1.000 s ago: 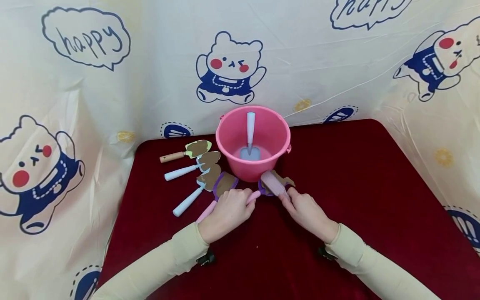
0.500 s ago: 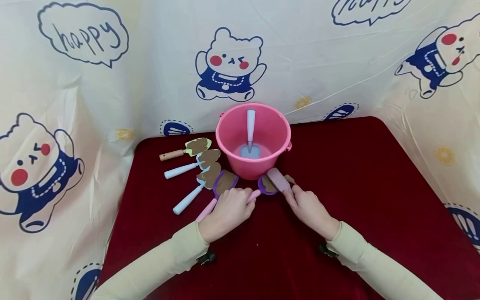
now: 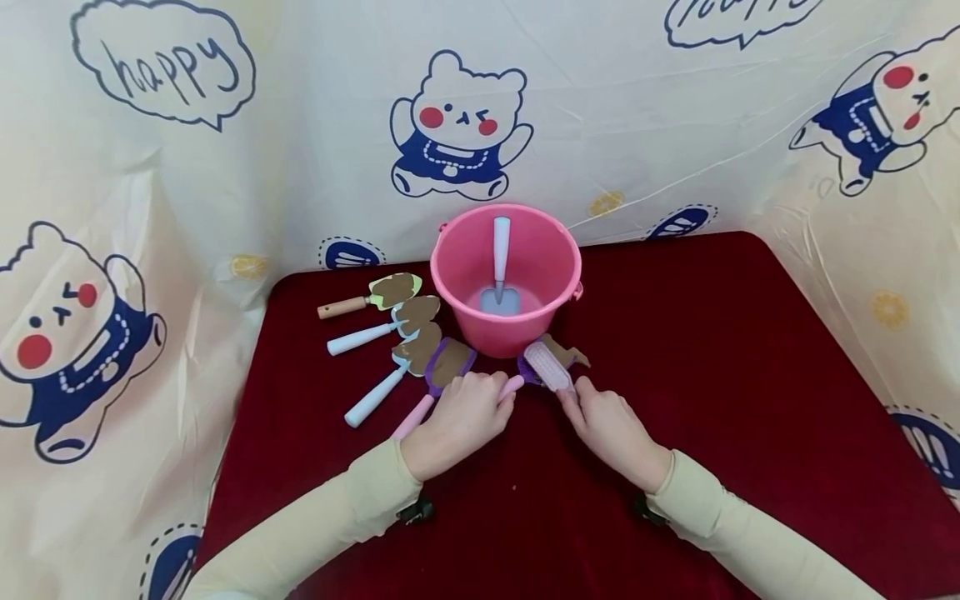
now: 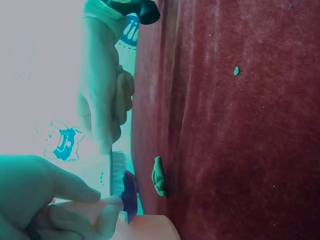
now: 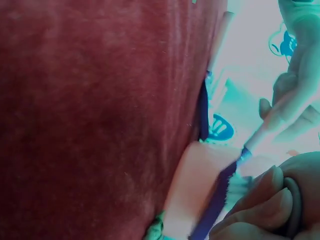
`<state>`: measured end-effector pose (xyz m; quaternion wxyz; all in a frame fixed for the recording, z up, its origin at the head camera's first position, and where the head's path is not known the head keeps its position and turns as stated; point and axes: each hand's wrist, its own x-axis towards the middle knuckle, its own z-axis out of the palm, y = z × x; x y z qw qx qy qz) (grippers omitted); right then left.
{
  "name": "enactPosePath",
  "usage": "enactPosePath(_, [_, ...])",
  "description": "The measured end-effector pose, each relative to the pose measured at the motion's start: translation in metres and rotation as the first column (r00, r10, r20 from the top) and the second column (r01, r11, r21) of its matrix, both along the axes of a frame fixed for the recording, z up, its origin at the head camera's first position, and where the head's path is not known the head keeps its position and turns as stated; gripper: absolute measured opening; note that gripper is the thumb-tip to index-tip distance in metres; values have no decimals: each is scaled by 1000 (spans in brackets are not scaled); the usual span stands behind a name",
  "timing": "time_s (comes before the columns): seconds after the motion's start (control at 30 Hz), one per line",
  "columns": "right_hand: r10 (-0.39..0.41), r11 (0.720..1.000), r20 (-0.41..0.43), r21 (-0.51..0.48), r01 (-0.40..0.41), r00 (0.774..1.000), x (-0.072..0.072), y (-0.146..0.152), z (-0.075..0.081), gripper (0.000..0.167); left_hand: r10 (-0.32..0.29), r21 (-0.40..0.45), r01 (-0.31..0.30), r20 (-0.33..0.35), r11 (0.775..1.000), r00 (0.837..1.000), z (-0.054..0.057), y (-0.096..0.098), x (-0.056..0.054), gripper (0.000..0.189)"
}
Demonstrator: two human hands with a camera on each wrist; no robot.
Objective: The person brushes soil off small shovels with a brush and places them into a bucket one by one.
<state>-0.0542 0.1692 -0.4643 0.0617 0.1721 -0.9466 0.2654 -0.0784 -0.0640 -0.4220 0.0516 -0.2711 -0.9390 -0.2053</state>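
Observation:
In the head view my left hand grips the pink handle of a small purple trowel, whose blade shows at the bottom of the left wrist view. Brown, clay-like material covers part of that blade. My right hand holds a pale lilac scrubbing brush over the blade, its white bristles facing the purple surface. The brush hides much of the blade in the head view. A second purple trowel with a pink handle lies just left of my left hand.
A pink bucket stands behind the hands, with a grey-blue shovel inside. To its left lie a wooden-handled green trowel and two light blue trowels, all brown-smeared. A small scrap lies on the red cloth.
My right hand has moved the brush up and right across the blade, then back down and left. The left hand stays nearly in place on the trowel.

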Motion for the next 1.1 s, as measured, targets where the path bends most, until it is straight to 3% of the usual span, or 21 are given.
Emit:
enactPosePath(0.1, [-18,999,46,-45,20,999,-2,2,4,30,5,0,-5,-4,1000,1000,-1,0,-1,39])
enactPosePath(0.3, [75,996,105,-50,-70,992,-4,0,6,31,-1,4,1,-9,1000,1000,2,0,0,39])
enactPosePath(0.5, [44,999,87,3,-44,995,-4,1,6,33,-10,17,11,-66,1000,998,-2,-1,0,39])
enactPosePath(0.8, [30,999,108,-27,-27,994,-8,8,15,38,-18,5,19,-88,1000,996,0,-5,-1,43])
enactPosePath(0.93, [54,998,130,25,-58,990,-9,11,15,39,-32,14,34,-89,999,996,1,-9,-2,44])
enactPosePath(1.1, [15,997,93,72,-22,996,-12,14,13,39,-36,-4,36,-68,999,997,2,-11,-2,44])
